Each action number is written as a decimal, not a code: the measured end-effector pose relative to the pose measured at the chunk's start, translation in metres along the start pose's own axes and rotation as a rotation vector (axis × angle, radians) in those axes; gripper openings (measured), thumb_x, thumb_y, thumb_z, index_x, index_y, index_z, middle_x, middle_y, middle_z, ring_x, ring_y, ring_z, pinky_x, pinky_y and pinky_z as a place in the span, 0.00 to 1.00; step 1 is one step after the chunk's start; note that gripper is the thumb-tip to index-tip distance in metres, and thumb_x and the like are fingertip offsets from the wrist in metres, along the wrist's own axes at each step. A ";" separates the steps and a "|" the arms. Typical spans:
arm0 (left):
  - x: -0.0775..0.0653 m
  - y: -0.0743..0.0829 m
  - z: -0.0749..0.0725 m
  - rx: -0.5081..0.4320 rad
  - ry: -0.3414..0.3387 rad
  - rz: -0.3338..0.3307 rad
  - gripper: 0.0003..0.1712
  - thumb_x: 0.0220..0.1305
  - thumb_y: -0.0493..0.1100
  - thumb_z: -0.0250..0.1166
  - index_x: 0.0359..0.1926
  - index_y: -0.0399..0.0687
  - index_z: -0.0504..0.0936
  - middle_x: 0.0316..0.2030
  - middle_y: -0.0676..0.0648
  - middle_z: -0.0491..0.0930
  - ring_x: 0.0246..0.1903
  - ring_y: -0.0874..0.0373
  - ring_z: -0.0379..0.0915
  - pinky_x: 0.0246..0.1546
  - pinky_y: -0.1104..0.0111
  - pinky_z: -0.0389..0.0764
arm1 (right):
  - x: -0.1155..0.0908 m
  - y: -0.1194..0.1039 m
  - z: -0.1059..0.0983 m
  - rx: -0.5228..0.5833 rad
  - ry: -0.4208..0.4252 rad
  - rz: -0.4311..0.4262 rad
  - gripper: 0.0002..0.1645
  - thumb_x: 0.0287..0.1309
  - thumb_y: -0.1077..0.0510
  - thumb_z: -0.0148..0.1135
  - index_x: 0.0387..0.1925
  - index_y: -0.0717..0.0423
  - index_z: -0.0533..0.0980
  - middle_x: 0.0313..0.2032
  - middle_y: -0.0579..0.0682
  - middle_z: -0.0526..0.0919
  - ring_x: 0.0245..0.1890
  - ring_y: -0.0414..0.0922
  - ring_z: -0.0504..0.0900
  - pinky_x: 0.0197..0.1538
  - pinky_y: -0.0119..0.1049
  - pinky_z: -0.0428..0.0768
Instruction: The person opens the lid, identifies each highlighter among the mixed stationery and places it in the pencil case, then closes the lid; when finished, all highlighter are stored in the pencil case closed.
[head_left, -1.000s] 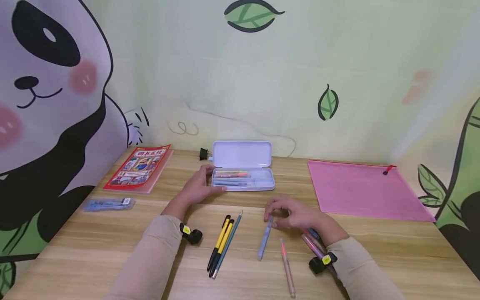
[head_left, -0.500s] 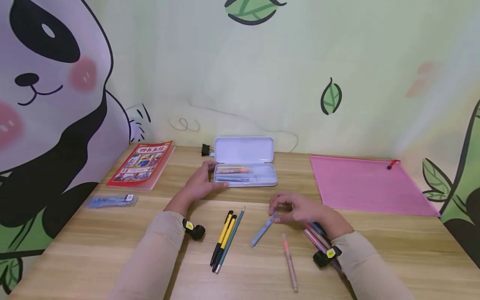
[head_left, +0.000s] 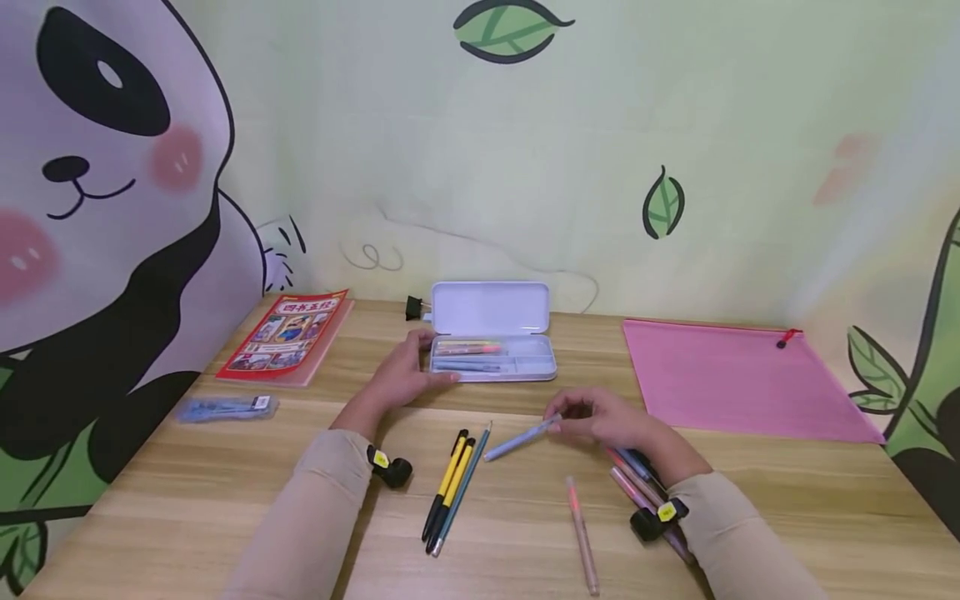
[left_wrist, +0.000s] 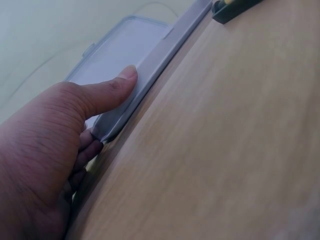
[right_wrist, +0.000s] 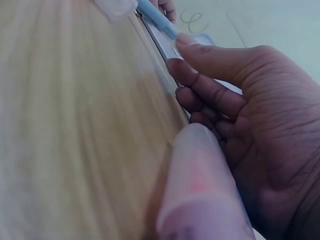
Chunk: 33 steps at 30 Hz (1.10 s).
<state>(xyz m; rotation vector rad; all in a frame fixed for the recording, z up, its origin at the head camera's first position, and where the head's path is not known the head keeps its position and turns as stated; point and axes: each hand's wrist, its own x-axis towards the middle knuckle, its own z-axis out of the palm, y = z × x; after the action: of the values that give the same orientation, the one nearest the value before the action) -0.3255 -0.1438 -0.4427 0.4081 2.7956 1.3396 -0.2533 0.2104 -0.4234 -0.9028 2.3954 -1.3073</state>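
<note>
The pen (head_left: 517,442) is slim, straight and pale blue, glossy along the barrel. The right hand (head_left: 603,417) pinches it near one end between thumb and fingertips; the other fingers curl in beneath. The pen is above the middle of the desk (head_left: 300,517), in front of the case (head_left: 517,377) — its long axis runs slantwise, nearer sideways than fore-and-aft. Its free end points left and a little toward the person, near the pencil (head_left: 465,485); whether it touches the desk I cannot tell.

The left hand (head_left: 405,371) grips the left end of the case, thumb along the front edge. The case is pale lilac, long axis running sideways, lid (head_left: 491,308) raised — pens (head_left: 465,367) lie in its left compartments.
</note>
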 end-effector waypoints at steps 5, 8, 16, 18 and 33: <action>0.000 0.003 -0.002 -0.011 0.002 0.000 0.56 0.49 0.61 0.79 0.72 0.47 0.60 0.65 0.45 0.69 0.66 0.47 0.64 0.71 0.50 0.58 | 0.001 -0.002 -0.001 0.076 0.106 0.035 0.09 0.66 0.57 0.65 0.45 0.55 0.82 0.37 0.53 0.85 0.38 0.46 0.79 0.42 0.34 0.77; 0.000 0.004 -0.004 -0.013 0.003 0.000 0.56 0.49 0.61 0.79 0.71 0.47 0.60 0.64 0.45 0.70 0.66 0.47 0.64 0.71 0.50 0.58 | 0.002 -0.003 -0.002 0.124 0.172 0.058 0.10 0.68 0.56 0.63 0.46 0.58 0.82 0.37 0.57 0.85 0.38 0.48 0.81 0.41 0.34 0.79; 0.000 0.003 -0.008 -0.013 0.008 0.000 0.56 0.48 0.62 0.79 0.71 0.48 0.60 0.64 0.45 0.70 0.66 0.47 0.63 0.71 0.50 0.58 | 0.007 -0.009 -0.005 0.232 0.382 0.068 0.16 0.70 0.56 0.61 0.48 0.67 0.79 0.38 0.60 0.85 0.40 0.50 0.83 0.45 0.38 0.83; 0.001 0.002 -0.008 -0.018 0.013 0.005 0.56 0.48 0.62 0.79 0.71 0.47 0.61 0.64 0.45 0.70 0.66 0.47 0.63 0.71 0.49 0.58 | 0.009 -0.011 -0.006 0.270 0.428 0.060 0.18 0.71 0.56 0.60 0.48 0.69 0.78 0.37 0.56 0.85 0.40 0.50 0.83 0.46 0.38 0.83; 0.000 0.000 -0.002 -0.035 0.003 -0.002 0.55 0.47 0.61 0.80 0.70 0.49 0.62 0.62 0.46 0.71 0.64 0.48 0.66 0.71 0.50 0.59 | 0.044 -0.054 0.011 0.298 0.634 0.085 0.21 0.68 0.49 0.64 0.48 0.65 0.80 0.35 0.52 0.85 0.38 0.47 0.81 0.43 0.41 0.82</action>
<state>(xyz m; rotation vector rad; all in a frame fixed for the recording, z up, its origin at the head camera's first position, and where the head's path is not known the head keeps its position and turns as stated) -0.3261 -0.1451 -0.4419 0.4019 2.7697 1.3874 -0.2606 0.1542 -0.3824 -0.3223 2.5074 -2.0839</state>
